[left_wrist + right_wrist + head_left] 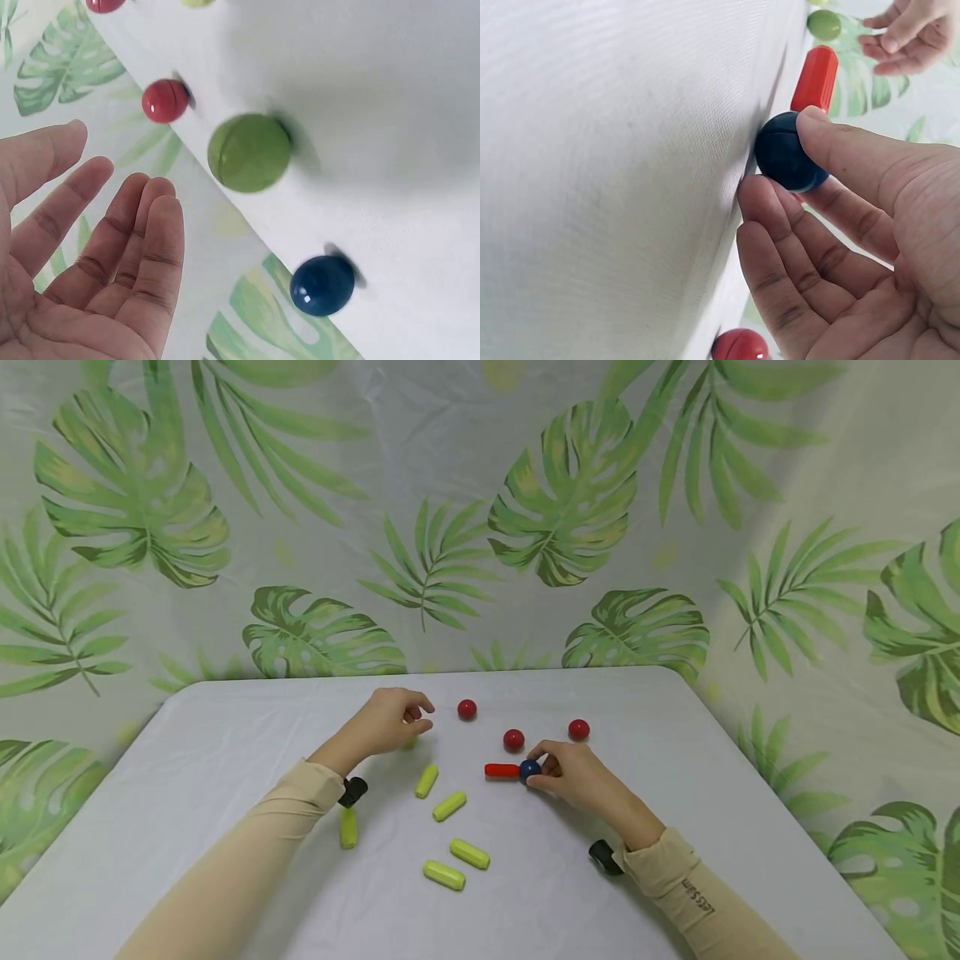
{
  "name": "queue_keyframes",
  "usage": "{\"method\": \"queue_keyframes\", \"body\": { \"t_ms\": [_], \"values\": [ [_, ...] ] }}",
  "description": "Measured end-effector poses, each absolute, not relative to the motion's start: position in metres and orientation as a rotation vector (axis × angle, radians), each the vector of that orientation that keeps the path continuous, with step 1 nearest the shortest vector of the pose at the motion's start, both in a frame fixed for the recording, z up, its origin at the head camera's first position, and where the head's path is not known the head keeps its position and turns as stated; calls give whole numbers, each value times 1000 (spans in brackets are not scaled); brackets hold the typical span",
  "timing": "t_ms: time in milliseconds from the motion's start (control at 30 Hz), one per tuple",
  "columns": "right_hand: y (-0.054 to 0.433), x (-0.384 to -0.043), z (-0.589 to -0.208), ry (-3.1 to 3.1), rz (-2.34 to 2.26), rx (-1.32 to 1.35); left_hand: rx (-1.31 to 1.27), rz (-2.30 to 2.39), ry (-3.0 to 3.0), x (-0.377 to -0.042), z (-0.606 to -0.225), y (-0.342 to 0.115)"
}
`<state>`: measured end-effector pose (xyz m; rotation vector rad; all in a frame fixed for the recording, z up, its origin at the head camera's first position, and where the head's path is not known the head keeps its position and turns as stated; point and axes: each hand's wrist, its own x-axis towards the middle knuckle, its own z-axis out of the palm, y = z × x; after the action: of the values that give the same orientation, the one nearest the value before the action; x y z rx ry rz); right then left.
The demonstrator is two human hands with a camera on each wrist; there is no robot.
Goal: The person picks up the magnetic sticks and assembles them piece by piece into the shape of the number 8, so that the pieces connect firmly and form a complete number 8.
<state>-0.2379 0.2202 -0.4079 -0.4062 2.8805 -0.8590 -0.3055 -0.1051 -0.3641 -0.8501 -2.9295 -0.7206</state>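
Observation:
My right hand [566,772] pinches a glossy blue ball [784,150] between thumb and fingers, low over the white table. A red faceted stick [501,771] lies against the ball's left side in the head view. My left hand [392,720] hovers over the far left-middle of the table, fingers loosely bent and holding nothing. Closest to it is a green ball [250,153], mostly hidden behind the hand in the head view. Another blue ball [322,285] and a red ball [165,101] flank the green one in the left wrist view.
Several yellow-green sticks [449,806] lie scattered over the middle and left of the white table [675,710]. Two more red balls [513,741] sit near my right hand. Behind the table's far edge hangs a leaf-patterned cloth [450,552].

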Motion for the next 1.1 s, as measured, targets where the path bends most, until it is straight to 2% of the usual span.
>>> {"method": "queue_keyframes", "body": {
  "t_ms": [700,900,1100],
  "values": [
    [221,-239,-409,2870,-863,-391,-355,-901,-3000,-331,-372,-158],
    [221,-239,-410,2868,-865,-385,-157,-1042,-3054,-336,-377,-165],
    [220,-239,-410,2866,-861,-380,-66,-1166,-3079,-337,-382,-166]
  ]
}}
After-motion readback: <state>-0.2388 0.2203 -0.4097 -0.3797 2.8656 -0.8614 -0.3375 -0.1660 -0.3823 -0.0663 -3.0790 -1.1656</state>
